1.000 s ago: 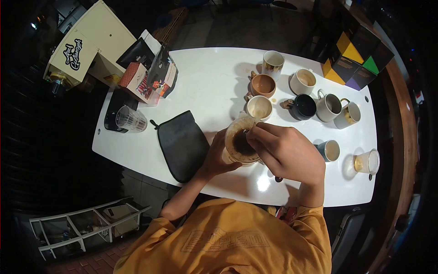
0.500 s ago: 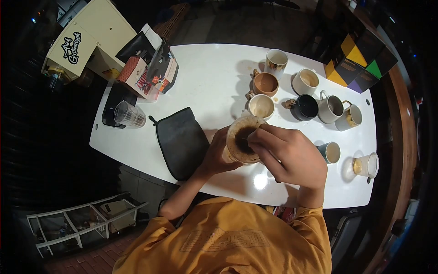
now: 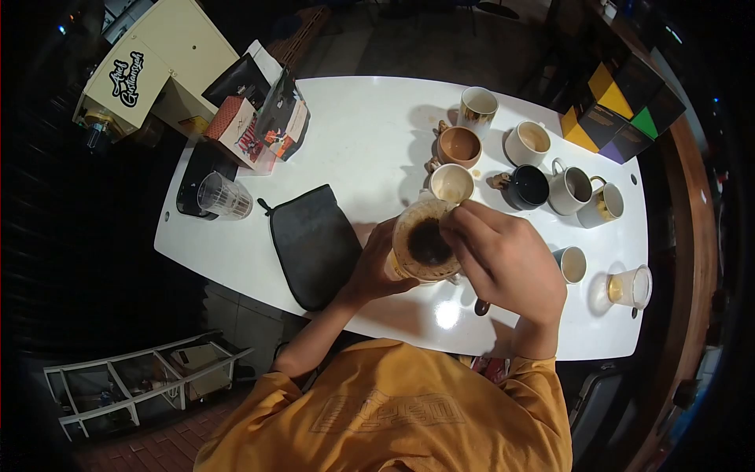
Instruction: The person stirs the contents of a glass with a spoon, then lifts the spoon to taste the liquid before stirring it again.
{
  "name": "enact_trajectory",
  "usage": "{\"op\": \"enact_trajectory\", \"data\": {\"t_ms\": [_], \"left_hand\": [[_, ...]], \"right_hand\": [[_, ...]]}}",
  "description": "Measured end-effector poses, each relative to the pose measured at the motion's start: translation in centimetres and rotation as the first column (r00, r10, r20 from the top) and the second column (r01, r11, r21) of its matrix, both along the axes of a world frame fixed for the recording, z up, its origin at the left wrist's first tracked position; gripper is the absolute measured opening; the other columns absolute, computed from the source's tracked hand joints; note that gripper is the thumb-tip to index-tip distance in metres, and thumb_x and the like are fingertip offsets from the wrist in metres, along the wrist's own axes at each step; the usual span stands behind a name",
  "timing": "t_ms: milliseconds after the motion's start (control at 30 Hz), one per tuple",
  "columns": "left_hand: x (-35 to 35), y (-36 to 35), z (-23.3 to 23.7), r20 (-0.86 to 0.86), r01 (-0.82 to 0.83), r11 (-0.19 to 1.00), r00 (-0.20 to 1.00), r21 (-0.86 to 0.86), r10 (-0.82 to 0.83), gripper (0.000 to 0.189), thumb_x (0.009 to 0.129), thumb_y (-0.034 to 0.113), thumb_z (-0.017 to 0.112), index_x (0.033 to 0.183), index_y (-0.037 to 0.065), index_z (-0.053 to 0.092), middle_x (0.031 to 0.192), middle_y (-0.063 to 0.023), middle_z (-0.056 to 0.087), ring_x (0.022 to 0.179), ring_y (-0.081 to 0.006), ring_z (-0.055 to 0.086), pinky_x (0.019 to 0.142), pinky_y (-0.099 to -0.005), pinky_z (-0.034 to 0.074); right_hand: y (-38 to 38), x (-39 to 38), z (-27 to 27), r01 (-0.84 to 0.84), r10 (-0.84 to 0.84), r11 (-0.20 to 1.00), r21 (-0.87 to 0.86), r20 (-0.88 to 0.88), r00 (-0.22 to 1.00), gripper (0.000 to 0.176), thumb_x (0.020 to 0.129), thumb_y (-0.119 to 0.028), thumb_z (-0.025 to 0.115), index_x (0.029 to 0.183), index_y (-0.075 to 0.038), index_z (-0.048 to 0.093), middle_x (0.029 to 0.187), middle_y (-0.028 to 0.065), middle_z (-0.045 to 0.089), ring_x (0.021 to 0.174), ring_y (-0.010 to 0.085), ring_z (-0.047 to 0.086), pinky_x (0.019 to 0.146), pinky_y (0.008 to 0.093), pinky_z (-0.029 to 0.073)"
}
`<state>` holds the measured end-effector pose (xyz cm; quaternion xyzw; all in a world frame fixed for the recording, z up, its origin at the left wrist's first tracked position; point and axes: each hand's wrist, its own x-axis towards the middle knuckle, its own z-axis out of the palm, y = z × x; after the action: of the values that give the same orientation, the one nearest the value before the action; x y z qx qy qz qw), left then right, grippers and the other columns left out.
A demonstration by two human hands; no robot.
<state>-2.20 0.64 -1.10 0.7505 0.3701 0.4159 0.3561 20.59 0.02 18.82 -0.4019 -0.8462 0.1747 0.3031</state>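
Observation:
My left hand [image 3: 373,267] is wrapped round the side of a cup [image 3: 410,211] held over the front of the table. The cup's inner wall is pale and stained brown, with dark coffee [image 3: 429,242] at the bottom. Over the cup's right rim, my right hand [image 3: 507,263] has its fingers pinched together; I cannot tell what is between them. A small dark brown piece [image 3: 482,307] shows below that hand. Just beyond the cup stands a cream mug [image 3: 451,184], with a brown mug [image 3: 459,147] behind it.
Several more mugs, among them a black mug [image 3: 525,187], stand on the white table [image 3: 370,134]. A black pouch [image 3: 314,244] lies left of my hands. A clear glass [image 3: 226,197] is at the left, another glass [image 3: 631,286] at the right edge. Coloured boxes [image 3: 621,110] stand back right.
My right hand has shifted slightly right, from over the middle of the cup to its right rim, so more of the dark coffee shows. My left hand keeps its hold.

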Motion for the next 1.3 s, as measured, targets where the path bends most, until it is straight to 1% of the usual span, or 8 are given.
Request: {"op": "enact_trajectory", "data": {"t_ms": [133, 333, 467, 567, 633, 833, 1133, 1300], "left_hand": [[-0.1, 0.0, 0.2, -0.039, -0.003, 1.0, 0.999, 0.026, 0.004, 0.091, 0.078, 0.05, 0.081, 0.148, 0.007, 0.042, 0.147, -0.0169, 0.047, 0.139, -0.037, 0.044, 0.114, -0.0499, 0.035], [-0.2, 0.1, 0.2, -0.039, 0.007, 0.999, 0.999, 0.045, -0.006, 0.092, 0.079, 0.052, 0.079, 0.149, 0.007, 0.041, 0.147, -0.0172, 0.046, 0.138, -0.0369, 0.043, 0.114, -0.0498, 0.034], [-0.2, -0.1, 0.0, 0.007, 0.026, 0.999, 1.0, -0.02, -0.025, 0.093, 0.08, 0.054, 0.078, 0.15, 0.007, 0.04, 0.148, -0.0178, 0.045, 0.138, -0.0369, 0.042, 0.115, -0.0495, 0.033], [-0.1, 0.0, -0.1, 0.03, 0.037, 0.999, 0.999, -0.035, -0.036, 0.093, 0.08, 0.054, 0.078, 0.15, 0.007, 0.039, 0.149, -0.0185, 0.043, 0.139, -0.0375, 0.041, 0.115, -0.0497, 0.034], [0.1, 0.0, -0.4, 0.037, 0.046, 0.998, 0.998, -0.035, -0.045, 0.094, 0.08, 0.053, 0.078, 0.15, 0.007, 0.038, 0.15, -0.0187, 0.043, 0.139, -0.0379, 0.041, 0.115, -0.0498, 0.034], [0.2, 0.0, -0.4, 0.112, 0.078, 0.992, 0.991, -0.1, -0.067, 0.095, 0.08, 0.05, 0.08, 0.151, 0.006, 0.036, 0.151, -0.0196, 0.041, 0.14, -0.0391, 0.04, 0.115, -0.0504, 0.034], [0.0, 0.1, -0.5, 0.018, 0.05, 0.998, 0.999, -0.039, -0.049, 0.093, 0.084, 0.056, 0.074, 0.151, 0.005, 0.036, 0.15, -0.0204, 0.042, 0.141, -0.0389, 0.04, 0.115, -0.0504, 0.034], [0.0, 0.2, -0.8, 0.026, 0.06, 0.996, 0.998, -0.068, -0.059, 0.094, 0.085, 0.064, 0.069, 0.15, 0.004, 0.038, 0.149, -0.0202, 0.043, 0.14, -0.0384, 0.041, 0.115, -0.0503, 0.034]], "right_hand": [[-0.1, -0.1, 0.1, -0.075, 0.079, 0.994, -0.085, 0.046, 0.996, 0.016, 0.092, -0.013, 0.06, 0.101, 0.0, 0.063, 0.092, 0.0168, 0.065, 0.074, 0.0387, 0.067, 0.064, 0.046, 0.053], [-0.4, 0.3, 0.4, -0.067, 0.067, 0.998, -0.015, -0.029, 0.997, 0.017, 0.09, -0.012, 0.062, 0.102, 0.0, 0.064, 0.092, 0.0155, 0.066, 0.072, 0.0371, 0.067, 0.063, 0.0442, 0.055], [-0.6, 0.3, 0.6, -0.075, 0.077, 0.997, 0.03, -0.082, 0.994, 0.016, 0.09, -0.011, 0.063, 0.102, 0.0, 0.064, 0.091, 0.0147, 0.066, 0.071, 0.0361, 0.067, 0.062, 0.0426, 0.055], [-0.5, 0.1, 0.6, -0.146, 0.146, 0.989, 0.011, -0.11, 0.983, 0.017, 0.089, -0.01, 0.063, 0.102, 0.0, 0.064, 0.091, 0.015, 0.066, 0.071, 0.0361, 0.067, 0.062, 0.0419, 0.055], [-0.5, -0.1, 0.8, -0.162, 0.16, 0.986, -0.044, -0.048, 0.986, 0.017, 0.089, -0.01, 0.063, 0.103, 0.0, 0.063, 0.092, 0.0153, 0.066, 0.071, 0.0363, 0.067, 0.062, 0.0422, 0.055], [-0.1, 0.0, 0.3, -0.111, 0.11, 0.993, -0.026, -0.017, 0.994, 0.016, 0.09, -0.009, 0.062, 0.102, 0.0, 0.063, 0.09, 0.015, 0.065, 0.071, 0.0369, 0.066, 0.062, 0.0433, 0.054], [-0.1, 0.5, 1.0, 0.016, -0.016, 1.0, -0.005, -0.023, 1.0, 0.012, 0.092, -0.011, 0.061, 0.098, -0.001, 0.061, 0.088, 0.0141, 0.064, 0.074, 0.0363, 0.066, 0.062, 0.0431, 0.053], [0.0, 0.3, 0.0, -0.053, 0.054, 0.998, -0.031, 0.029, 0.998, 0.013, 0.092, -0.011, 0.062, 0.099, 0.0, 0.062, 0.088, 0.014, 0.065, 0.071, 0.0371, 0.065, 0.062, 0.0431, 0.053]]}}
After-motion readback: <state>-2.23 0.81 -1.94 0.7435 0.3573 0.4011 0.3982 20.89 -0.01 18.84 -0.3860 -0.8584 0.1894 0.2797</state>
